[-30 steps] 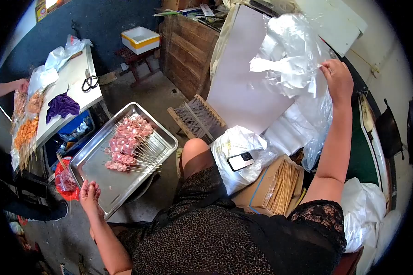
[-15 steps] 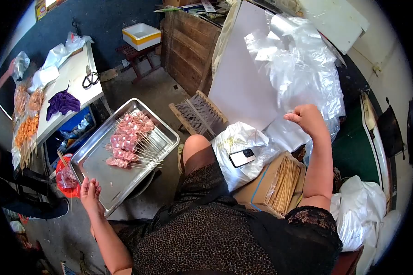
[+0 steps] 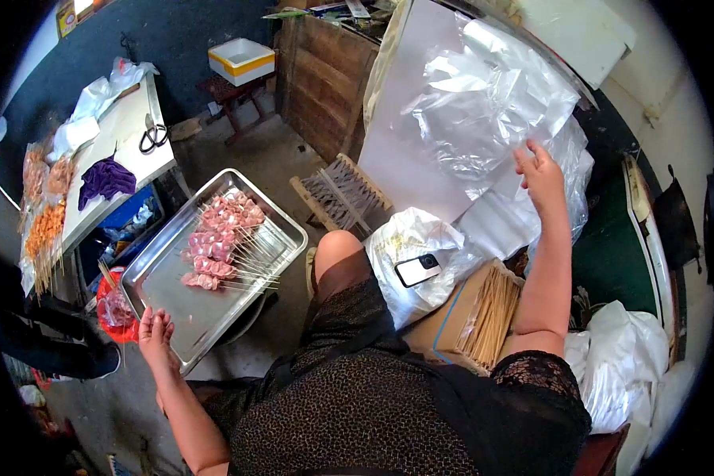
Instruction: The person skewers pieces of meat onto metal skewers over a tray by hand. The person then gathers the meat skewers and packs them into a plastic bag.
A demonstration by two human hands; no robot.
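Observation:
My left hand (image 3: 157,329) is beside the near left edge of a metal tray (image 3: 163,297), its fingers loosely bent and apart, with nothing seen in them. In the tray lie several skewers of raw pink meat (image 3: 224,230), their sticks pointing right. On the right, my right hand (image 3: 541,176) is raised at the edge of thin clear plastic bags (image 3: 496,95), fingers spread and thumb apart. Whether its fingertips touch the plastic cannot be made out. The bags lie over a pale sloping board (image 3: 408,119).
A cardboard box of bamboo sticks (image 3: 488,317) and a phone (image 3: 418,270) on a white bag (image 3: 397,238) are by my right thigh. A slatted wooden rack (image 3: 341,194) stands ahead. Left, a table (image 3: 127,119) holds scissors (image 3: 153,136), a purple cloth (image 3: 107,181) and orange skewers (image 3: 46,230).
My right hand has opened from a closed shape and risen slightly toward the bags. Some of the plastic has shifted and spread leftward. My left hand stays put. Another person's hand at far left has withdrawn.

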